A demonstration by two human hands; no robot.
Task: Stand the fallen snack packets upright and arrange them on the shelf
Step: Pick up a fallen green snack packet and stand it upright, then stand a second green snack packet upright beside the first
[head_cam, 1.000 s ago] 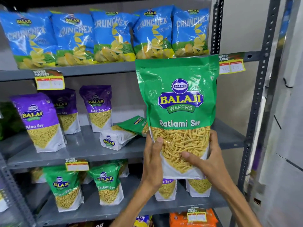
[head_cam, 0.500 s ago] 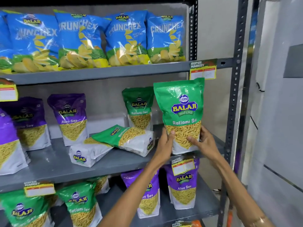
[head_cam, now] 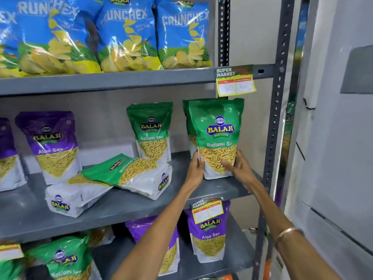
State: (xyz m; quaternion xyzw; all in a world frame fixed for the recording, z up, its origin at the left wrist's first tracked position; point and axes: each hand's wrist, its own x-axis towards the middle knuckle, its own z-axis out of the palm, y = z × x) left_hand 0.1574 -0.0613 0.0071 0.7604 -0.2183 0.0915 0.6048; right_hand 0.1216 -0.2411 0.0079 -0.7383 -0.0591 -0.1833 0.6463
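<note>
A green Ratlami Sev packet [head_cam: 219, 130] stands upright at the right end of the grey middle shelf [head_cam: 125, 205]. My left hand [head_cam: 196, 165] grips its lower left edge and my right hand [head_cam: 237, 164] grips its lower right front. Another green packet [head_cam: 186, 118] stands just behind it, mostly hidden. A further upright green packet [head_cam: 150, 130] is to the left. Two fallen packets lie on the shelf: a green one [head_cam: 131, 174] on its side, resting over a second packet [head_cam: 74, 199] with its white base facing me.
Purple Aloo Sev packets [head_cam: 52, 142] stand at the shelf's left. Blue Crunchex bags [head_cam: 125, 35] fill the top shelf. More packets [head_cam: 210, 233] stand on the shelf below. A perforated metal upright [head_cam: 276, 118] and a wall close off the right side.
Both hands carried the green packet from close to the camera away to the right end of the middle shelf, where it now stands in front of another green packet.
</note>
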